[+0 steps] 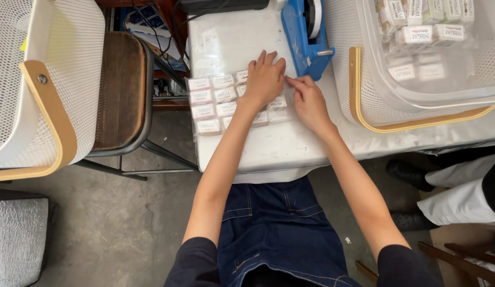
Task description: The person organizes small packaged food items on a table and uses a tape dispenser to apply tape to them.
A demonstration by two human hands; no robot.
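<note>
A clear plastic bag (215, 101) filled with rows of small white wrapped bars lies flat on the white table (268, 146). My left hand (265, 79) presses flat on the right part of the bag, fingers spread. My right hand (308, 101) rests at the bag's right edge, thumb and forefinger pinched together at that edge just beside the left hand's fingertips. A blue tape dispenser (308, 34) stands just behind both hands.
A white mesh basket with a wooden handle (364, 106) holds a clear tub of similar bars (428, 37) at the right. Another white mesh basket (50, 85) is at the left, by a wooden-seated stool (122, 90). Another person's legs and shoes (449, 183) are at right.
</note>
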